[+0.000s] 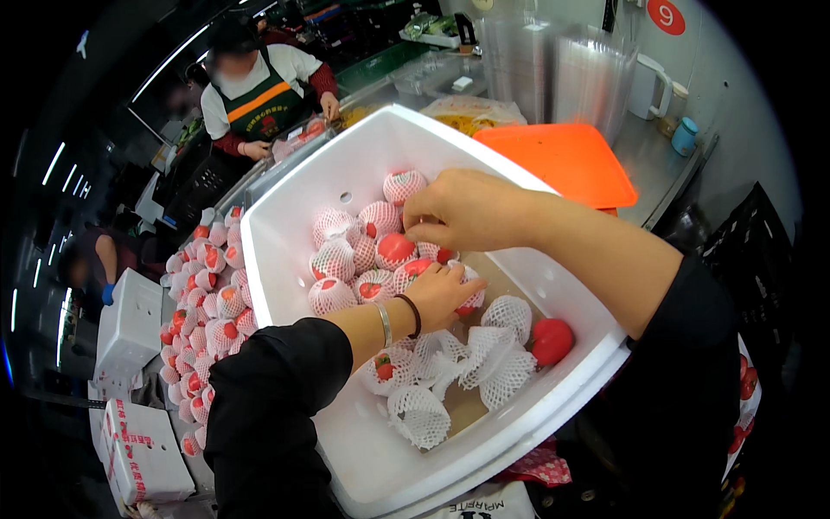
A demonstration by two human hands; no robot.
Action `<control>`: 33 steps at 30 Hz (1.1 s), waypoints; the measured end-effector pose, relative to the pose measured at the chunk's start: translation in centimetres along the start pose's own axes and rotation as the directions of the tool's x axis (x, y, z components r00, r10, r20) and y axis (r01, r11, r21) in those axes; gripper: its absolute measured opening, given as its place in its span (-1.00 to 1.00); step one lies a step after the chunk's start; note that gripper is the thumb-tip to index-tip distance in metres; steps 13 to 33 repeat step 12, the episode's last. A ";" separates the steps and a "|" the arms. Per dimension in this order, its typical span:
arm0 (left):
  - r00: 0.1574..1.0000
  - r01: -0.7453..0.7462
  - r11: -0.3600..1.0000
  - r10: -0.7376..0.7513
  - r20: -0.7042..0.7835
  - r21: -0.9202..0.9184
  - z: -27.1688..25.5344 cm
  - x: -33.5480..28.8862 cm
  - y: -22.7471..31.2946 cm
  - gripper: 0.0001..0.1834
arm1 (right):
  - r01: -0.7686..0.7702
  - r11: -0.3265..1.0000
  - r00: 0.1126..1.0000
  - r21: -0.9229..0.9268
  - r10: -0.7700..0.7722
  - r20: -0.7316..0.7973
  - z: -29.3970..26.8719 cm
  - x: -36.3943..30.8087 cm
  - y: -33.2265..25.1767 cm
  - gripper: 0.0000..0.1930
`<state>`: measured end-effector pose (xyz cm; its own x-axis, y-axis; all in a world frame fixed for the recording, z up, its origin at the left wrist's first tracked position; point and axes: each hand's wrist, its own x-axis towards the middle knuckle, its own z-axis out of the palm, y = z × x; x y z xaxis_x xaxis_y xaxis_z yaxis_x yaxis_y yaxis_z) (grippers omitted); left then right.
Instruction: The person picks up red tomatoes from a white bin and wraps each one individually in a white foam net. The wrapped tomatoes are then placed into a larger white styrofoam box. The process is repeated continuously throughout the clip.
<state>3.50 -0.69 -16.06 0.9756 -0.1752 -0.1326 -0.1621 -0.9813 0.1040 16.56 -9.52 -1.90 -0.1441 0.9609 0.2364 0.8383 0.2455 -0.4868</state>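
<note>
A deep white foam box point(298, 195) in front of me holds red tomatoes point(396, 249), most of them in white foam net sleeves. My left hand point(441, 296) lies over the near side of the pile, its fingers around a netted tomato point(472, 304). Just beyond it, my right hand point(471, 212) has its fingers curled and closed at the pile's right side; what they hold is hidden. Loose, crumpled net sleeves point(494, 359) lie in the near part of the box. Beside them sits a bare tomato point(552, 341) against the right wall.
Many netted tomatoes point(207, 320) are heaped on the table to the left. White foam boxes point(147, 454) stand beyond them. An orange lid point(562, 164) and stacked clear plastic containers point(553, 78) are behind the box. A co-worker point(268, 95) handles packed produce across the table.
</note>
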 end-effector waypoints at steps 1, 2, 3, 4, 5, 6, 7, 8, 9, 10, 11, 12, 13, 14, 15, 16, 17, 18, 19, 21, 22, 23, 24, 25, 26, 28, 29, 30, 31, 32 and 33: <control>0.999 0.041 0.998 -0.042 -0.024 -0.058 -0.2 0.0 -0.1 -0.26 | 0.014 1.000 1.000 -0.005 -0.014 -0.007 0.0 -0.1 0.1 -0.83; 0.996 0.068 0.992 -0.074 -0.048 -0.109 -1.2 0.2 0.2 -0.28 | 0.030 0.999 0.999 -0.014 -0.030 -0.029 -0.3 -0.4 0.3 -0.82; 0.992 0.101 0.982 -0.112 -0.065 -0.160 -2.1 0.1 0.4 -0.29 | 0.024 1.000 0.999 -0.014 -0.025 -0.037 -0.4 -0.4 0.5 -0.82; 0.973 0.112 0.967 -0.154 -0.173 -0.228 -1.6 0.2 -0.3 -0.26 | 0.020 1.000 0.999 -0.014 -0.020 -0.045 -0.5 -0.3 0.6 -0.82; 0.938 0.131 0.919 -0.235 -0.253 -0.371 -1.9 0.2 -0.5 -0.23 | 0.014 1.000 0.999 -0.010 -0.015 -0.052 -0.7 -0.3 0.7 -0.82; 0.891 0.129 0.851 -0.325 -0.318 -0.509 -2.3 0.1 -0.8 -0.20 | -0.055 0.998 0.998 0.005 0.056 -0.026 -1.1 -0.3 0.3 -0.79; 0.832 0.108 0.765 -0.420 -0.363 -0.635 -3.0 -0.1 -1.3 -0.17 | -0.053 0.999 0.994 0.002 0.053 -0.092 -1.1 -0.3 0.3 -0.79; 0.804 0.180 0.674 -0.520 -0.287 -0.716 -4.1 -0.4 -2.1 -0.13 | -0.053 0.999 0.985 -0.005 0.051 -0.164 -0.9 -0.3 0.6 -0.78; 0.783 0.185 0.501 -0.595 -0.181 -0.846 -5.9 -0.5 -2.2 -0.13 | -0.057 0.998 0.971 -0.009 0.053 -0.234 -0.8 -0.3 1.1 -0.77; 0.762 0.183 0.303 -0.645 -0.061 -0.935 -7.8 -1.0 -2.0 -0.12 | -0.053 0.999 0.954 -0.008 0.048 -0.296 -0.9 -0.4 1.5 -0.72; 0.738 0.173 0.089 -0.671 0.070 -0.981 -10.4 -1.8 -0.9 -0.12 | -0.094 0.995 0.948 0.035 0.100 -0.302 -1.2 -0.5 1.5 -0.67; 0.729 0.167 0.100 -0.682 0.055 -0.981 -11.0 -2.3 -1.2 -0.12 | -0.121 0.989 0.945 0.084 0.140 -0.295 -1.2 -0.3 1.2 -0.62; 0.729 0.167 0.100 -0.682 0.055 -0.981 -11.0 -2.3 -1.2 -0.12 | -0.121 0.989 0.945 0.084 0.140 -0.295 -1.2 -0.3 1.2 -0.62; 0.729 0.167 0.100 -0.682 0.055 -0.981 -11.0 -2.3 -1.2 -0.12 | -0.121 0.989 0.945 0.084 0.140 -0.295 -1.2 -0.3 1.2 -0.62; 0.729 0.167 0.100 -0.682 0.055 -0.981 -11.0 -2.3 -1.2 -0.12 | -0.121 0.989 0.945 0.084 0.140 -0.295 -1.2 -0.3 1.2 -0.62; 0.729 0.167 0.100 -0.682 0.055 -0.981 -11.0 -2.3 -1.2 -0.12 | -0.121 0.989 0.945 0.084 0.140 -0.295 -1.2 -0.3 1.2 -0.62; 0.729 0.167 0.100 -0.682 0.055 -0.981 -11.0 -2.3 -1.2 -0.12 | -0.121 0.989 0.945 0.084 0.140 -0.295 -1.2 -0.3 1.2 -0.62; 0.729 0.167 0.100 -0.682 0.055 -0.981 -11.0 -2.3 -1.2 -0.12 | -0.121 0.989 0.945 0.084 0.140 -0.295 -1.2 -0.3 1.2 -0.62; 0.729 0.167 0.100 -0.682 0.055 -0.981 -11.0 -2.3 -1.2 -0.12 | -0.121 0.989 0.945 0.084 0.140 -0.295 -1.2 -0.3 1.2 -0.62; 0.729 0.167 0.100 -0.682 0.055 -0.981 -11.0 -2.3 -1.2 -0.12 | -0.121 0.989 0.945 0.084 0.140 -0.295 -1.2 -0.3 1.2 -0.62; 0.729 0.167 0.100 -0.682 0.055 -0.981 -11.0 -2.3 -1.2 -0.12 | -0.121 0.989 0.945 0.084 0.140 -0.295 -1.2 -0.3 1.2 -0.62; 0.729 0.167 0.100 -0.682 0.055 -0.981 -11.0 -2.3 -1.2 -0.12 | -0.121 0.989 0.945 0.084 0.140 -0.295 -1.2 -0.3 1.2 -0.62; 0.729 0.167 0.100 -0.682 0.055 -0.981 -11.0 -2.3 -1.2 -0.12 | -0.121 0.989 0.945 0.084 0.140 -0.295 -1.2 -0.3 1.2 -0.62; 0.729 0.167 0.100 -0.682 0.055 -0.981 -11.0 -2.3 -1.2 -0.12 | -0.121 0.989 0.945 0.084 0.140 -0.295 -1.2 -0.3 1.2 -0.62; 0.729 0.167 0.100 -0.682 0.055 -0.981 -11.0 -2.3 -1.2 -0.12 | -0.121 0.989 0.945 0.084 0.140 -0.295 -1.2 -0.3 1.2 -0.62; 0.729 0.167 0.100 -0.682 0.055 -0.981 -11.0 -2.3 -1.2 -0.12 | -0.121 0.989 0.945 0.084 0.140 -0.295 -1.2 -0.3 1.2 -0.62; 0.729 0.167 0.100 -0.682 0.055 -0.981 -11.0 -2.3 -1.2 -0.12 | -0.121 0.989 0.945 0.084 0.140 -0.295 -1.2 -0.3 1.2 -0.62; 0.729 0.167 0.100 -0.682 0.055 -0.981 -11.0 -2.3 -1.2 -0.12 | -0.121 0.989 0.945 0.084 0.140 -0.295 -1.2 -0.3 1.2 -0.62; 0.729 0.167 0.100 -0.682 0.055 -0.981 -11.0 -2.3 -1.2 -0.12 | -0.121 0.989 0.945 0.084 0.140 -0.295 -1.2 -0.3 1.2 -0.62; 0.729 0.167 0.100 -0.682 0.055 -0.981 -11.0 -2.3 -1.2 -0.12 | -0.121 0.989 0.945 0.084 0.140 -0.295 -1.2 -0.3 1.2 -0.62; 0.729 0.167 0.100 -0.682 0.055 -0.981 -11.0 -2.3 -1.2 -0.12 | -0.121 0.989 0.945 0.084 0.140 -0.295 -1.2 -0.3 1.2 -0.62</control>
